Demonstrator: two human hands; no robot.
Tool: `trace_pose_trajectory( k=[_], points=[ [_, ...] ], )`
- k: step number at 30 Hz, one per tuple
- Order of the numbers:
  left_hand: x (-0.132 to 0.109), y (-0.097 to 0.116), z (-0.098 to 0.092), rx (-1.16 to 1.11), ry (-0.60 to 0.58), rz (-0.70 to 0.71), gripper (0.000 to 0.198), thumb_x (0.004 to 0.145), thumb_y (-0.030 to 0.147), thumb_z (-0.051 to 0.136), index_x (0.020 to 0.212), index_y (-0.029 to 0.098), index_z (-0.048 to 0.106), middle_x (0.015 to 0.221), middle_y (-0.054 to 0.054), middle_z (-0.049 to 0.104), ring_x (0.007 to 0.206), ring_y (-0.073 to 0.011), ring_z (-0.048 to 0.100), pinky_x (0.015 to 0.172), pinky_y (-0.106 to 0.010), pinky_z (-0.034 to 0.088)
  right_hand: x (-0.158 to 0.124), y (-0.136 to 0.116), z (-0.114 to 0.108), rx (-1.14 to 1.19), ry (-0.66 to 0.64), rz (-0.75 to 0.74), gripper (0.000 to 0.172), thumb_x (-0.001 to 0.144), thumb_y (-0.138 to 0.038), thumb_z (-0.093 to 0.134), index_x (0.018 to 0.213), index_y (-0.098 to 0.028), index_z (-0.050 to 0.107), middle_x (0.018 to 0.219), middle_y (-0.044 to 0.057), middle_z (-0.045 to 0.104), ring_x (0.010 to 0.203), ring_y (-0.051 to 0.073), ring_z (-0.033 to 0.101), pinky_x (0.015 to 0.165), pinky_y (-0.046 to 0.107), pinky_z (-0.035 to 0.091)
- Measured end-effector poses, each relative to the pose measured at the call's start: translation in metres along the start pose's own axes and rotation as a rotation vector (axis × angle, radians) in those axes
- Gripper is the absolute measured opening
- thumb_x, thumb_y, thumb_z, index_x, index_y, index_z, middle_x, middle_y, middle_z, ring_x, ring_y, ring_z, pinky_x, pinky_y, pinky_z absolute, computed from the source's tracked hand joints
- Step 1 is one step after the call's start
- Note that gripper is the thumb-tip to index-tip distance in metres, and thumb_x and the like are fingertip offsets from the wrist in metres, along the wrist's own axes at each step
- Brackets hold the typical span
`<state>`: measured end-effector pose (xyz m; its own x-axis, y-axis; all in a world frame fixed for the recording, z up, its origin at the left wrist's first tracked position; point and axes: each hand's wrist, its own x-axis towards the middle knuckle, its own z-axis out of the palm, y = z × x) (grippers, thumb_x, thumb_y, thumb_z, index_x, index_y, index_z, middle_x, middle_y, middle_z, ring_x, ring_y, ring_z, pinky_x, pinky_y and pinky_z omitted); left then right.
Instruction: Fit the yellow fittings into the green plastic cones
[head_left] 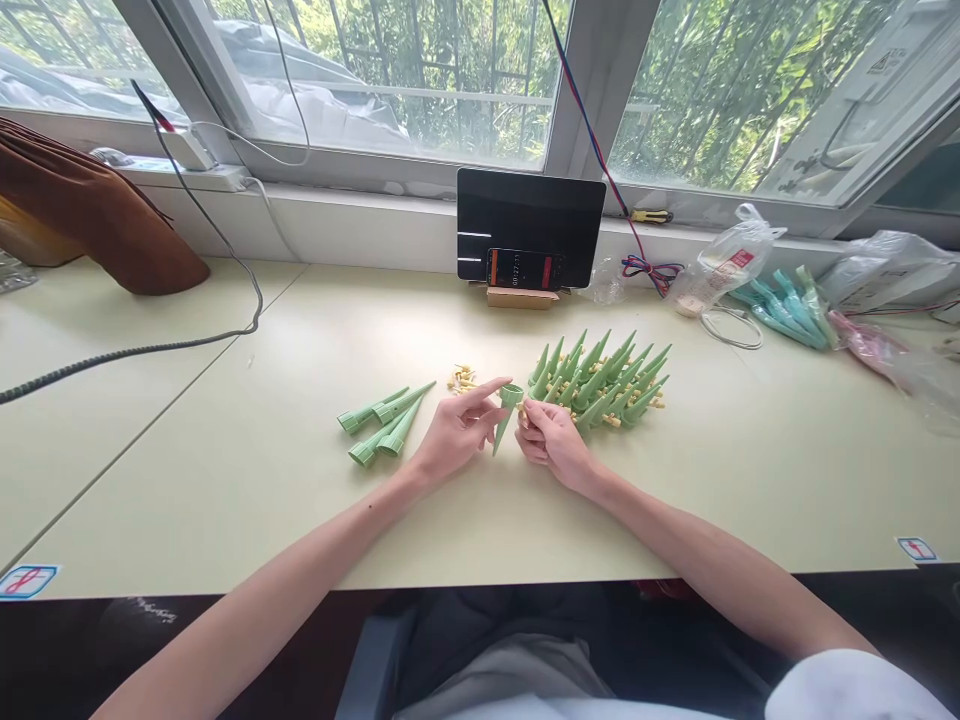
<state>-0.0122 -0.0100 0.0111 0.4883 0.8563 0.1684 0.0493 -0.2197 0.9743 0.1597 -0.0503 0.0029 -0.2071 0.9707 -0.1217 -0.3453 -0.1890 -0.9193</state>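
My left hand (455, 432) grips a green plastic cone spike (505, 415), point down, with the index finger stretched over its open top. My right hand (550, 440) is pinched close against the spike's right side, holding something small that I cannot make out. Just behind my right hand lies a pile of green spikes (600, 385) with small yellow fittings on them. A few bare green spikes (384, 422) lie to the left of my left hand. Several loose yellow fittings (462, 379) sit behind my left hand.
A dark tablet (530, 238) with a phone (523, 270) leaning on it stands at the window ledge. Bags of teal spikes (784, 305) and plastic wrap lie at the right. A grey cable (135, 350) crosses the left of the table; a brown bag (90, 215) sits far left.
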Motion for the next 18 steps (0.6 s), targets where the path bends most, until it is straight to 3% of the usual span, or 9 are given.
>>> trace_pose_trajectory(
  k=[6, 18],
  points=[
    [0.001, 0.0, 0.0, -0.126, -0.056, -0.093, 0.051, 0.088, 0.04, 0.065, 0.132, 0.018, 0.055, 0.06, 0.005, 0.055, 0.047, -0.0099, 0.054, 0.047, -0.022, 0.049, 0.002, 0.008, -0.002, -0.041, 0.0, -0.068, 0.046, 0.09, -0.055, 0.059, 0.067, -0.021, 0.04, 0.054, -0.01, 0.022, 0.04, 0.005, 0.024, 0.039, 0.021, 0.014],
    [0.002, -0.002, -0.002, -0.371, -0.093, -0.303, 0.059, 0.078, 0.046, 0.075, 0.123, 0.017, 0.049, 0.059, 0.004, 0.06, 0.044, -0.0091, 0.051, 0.041, -0.02, 0.045, 0.002, 0.01, -0.005, -0.198, 0.02, -0.16, 0.043, 0.092, -0.053, 0.056, 0.066, -0.02, 0.044, 0.054, -0.009, 0.023, 0.042, 0.006, 0.023, 0.041, 0.023, 0.018]
  ],
)
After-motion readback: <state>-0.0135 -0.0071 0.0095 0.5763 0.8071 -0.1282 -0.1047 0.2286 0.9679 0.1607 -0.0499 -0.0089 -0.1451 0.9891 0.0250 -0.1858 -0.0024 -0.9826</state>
